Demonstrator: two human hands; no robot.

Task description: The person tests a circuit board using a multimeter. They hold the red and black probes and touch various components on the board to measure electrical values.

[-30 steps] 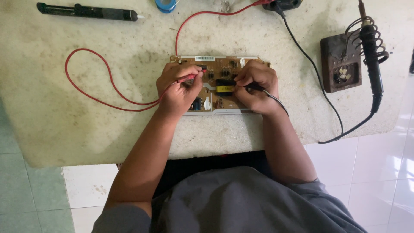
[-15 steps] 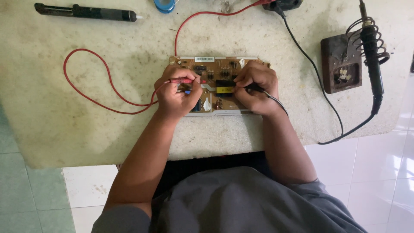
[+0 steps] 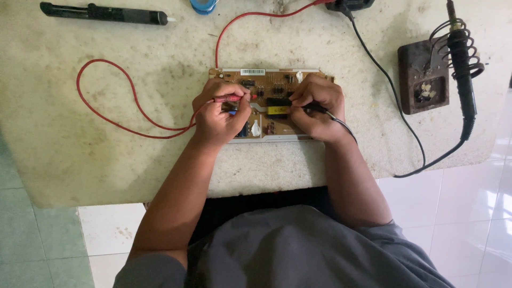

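On the pale stone surface lay a brown circuit board; left hand fingers pinched a red probe, right hand fingers pinched a black probe. A slipping tip might have bridged neighbouring contacts. White and green floor tiles showed below.

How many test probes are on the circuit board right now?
2. The red probe is pinched in the left hand over the board's left half; the black probe is in the right hand near the middle of the circuit board.
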